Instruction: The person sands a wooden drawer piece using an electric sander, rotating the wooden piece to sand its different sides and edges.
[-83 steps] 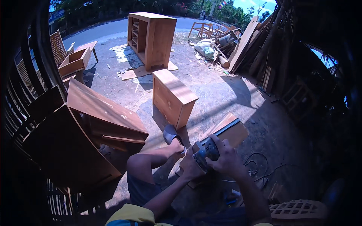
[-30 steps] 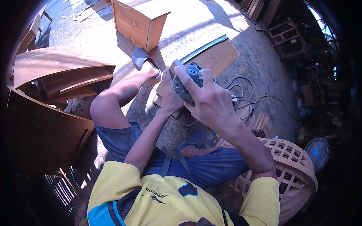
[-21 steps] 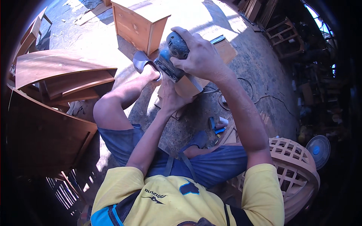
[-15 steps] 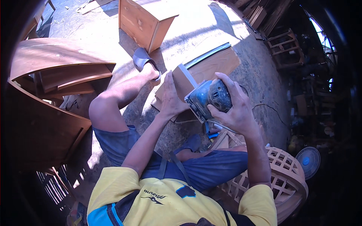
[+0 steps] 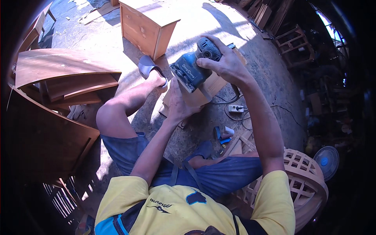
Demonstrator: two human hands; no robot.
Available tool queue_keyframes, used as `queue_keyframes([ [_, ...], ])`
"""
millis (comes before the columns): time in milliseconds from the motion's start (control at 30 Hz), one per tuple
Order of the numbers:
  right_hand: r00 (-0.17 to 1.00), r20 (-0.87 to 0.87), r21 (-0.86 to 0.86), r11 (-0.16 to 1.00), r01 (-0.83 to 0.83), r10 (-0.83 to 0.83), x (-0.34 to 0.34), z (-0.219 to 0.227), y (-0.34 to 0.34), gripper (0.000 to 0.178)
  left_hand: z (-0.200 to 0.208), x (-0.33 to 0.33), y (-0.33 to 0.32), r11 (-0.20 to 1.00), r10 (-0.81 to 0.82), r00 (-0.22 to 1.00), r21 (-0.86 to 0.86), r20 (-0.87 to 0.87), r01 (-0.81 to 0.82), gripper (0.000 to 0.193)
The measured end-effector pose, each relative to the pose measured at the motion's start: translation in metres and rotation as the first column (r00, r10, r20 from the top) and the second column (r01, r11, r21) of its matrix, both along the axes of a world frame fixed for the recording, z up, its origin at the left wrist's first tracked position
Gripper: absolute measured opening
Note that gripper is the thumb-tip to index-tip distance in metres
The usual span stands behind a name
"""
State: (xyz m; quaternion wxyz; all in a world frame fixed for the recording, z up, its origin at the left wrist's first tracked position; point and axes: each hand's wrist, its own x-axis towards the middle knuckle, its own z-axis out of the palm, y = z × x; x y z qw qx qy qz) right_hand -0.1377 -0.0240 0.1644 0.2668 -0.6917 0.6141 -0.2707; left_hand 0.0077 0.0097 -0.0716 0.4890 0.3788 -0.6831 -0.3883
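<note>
Blue-and-black handheld power sander (image 5: 191, 70), mid-scene and tilted, in use for what is judged to be smoothing wood. At left stands reddish-brown wooden furniture (image 5: 66, 64) with broad panels. Next, the left hand (image 5: 178, 105) rests against the near left side of a tan, flat-faced wooden workpiece (image 5: 194, 99), fingers extended and thumb spread, apparently bracing it. Farther right, the right hand (image 5: 224, 62) grasps the sander's rounded upper body, thumb and fingers wrapped around it. Pad contact cannot be told; the next move probably calls for seating the base evenly. At right lies a white rectangular power strip (image 5: 236, 108).
</note>
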Motion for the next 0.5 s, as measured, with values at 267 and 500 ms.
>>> queue_keyframes([
  [267, 0.971, 0.17, 0.269, 0.956, 0.119, -0.168, -0.038, 0.007, 0.059, 0.088, -0.016, 0.003, 0.001, 0.998, 0.06, 0.993, 0.016, 0.104, -0.062, 0.153],
  [500, 0.958, 0.231, 0.221, 0.968, 0.12, -0.172, -0.049, 0.0, 0.073, 0.087, -0.012, 0.004, 0.003, 0.999, 0.043, 0.998, 0.011, 0.037, -0.043, 0.153],
])
